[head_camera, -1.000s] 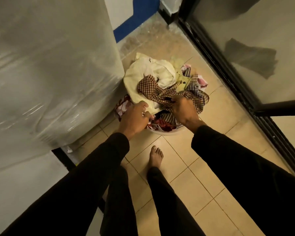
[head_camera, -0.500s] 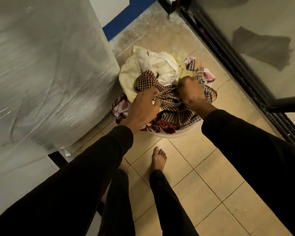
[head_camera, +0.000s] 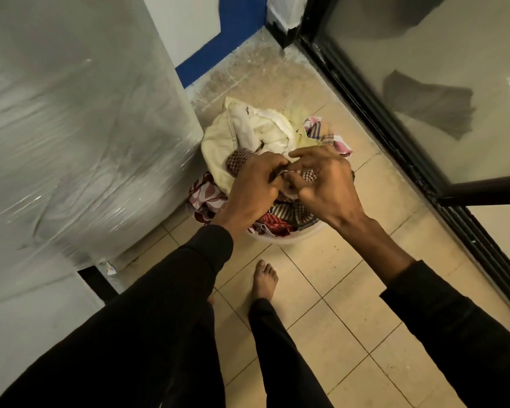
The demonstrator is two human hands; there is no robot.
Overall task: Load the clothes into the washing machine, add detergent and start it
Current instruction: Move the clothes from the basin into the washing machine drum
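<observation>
The person is standing over a white laundry basket (head_camera: 289, 235) on the tiled floor (head_camera: 345, 293), and both hands are now meeting right above the heap. A moment ago the hands were apart, each down in the pile with a fistful of the brown checked cloth (head_camera: 238, 161); since then they have been rising and drawing together, so the cloth is bunching up between them. The left hand (head_camera: 255, 188) is curling tightly round a gathered wad of it, and the right hand (head_camera: 326, 184) is pinching another fold, a little of the check showing between its fingers (head_camera: 299, 175). The cream garment (head_camera: 248, 134) is lying just beyond the hands, and a red-and-white patterned piece (head_camera: 202, 198) is hanging over the rim to the left of the left hand.

To my eye this means the first item is being collected for lifting, so loading is only beginning; nothing is leaving the basket yet. The washing machine (head_camera: 80, 128), wrapped in clear film, is standing close on the left-hand side of the hands, its opening out of view. I am seeing no detergent here.
</observation>
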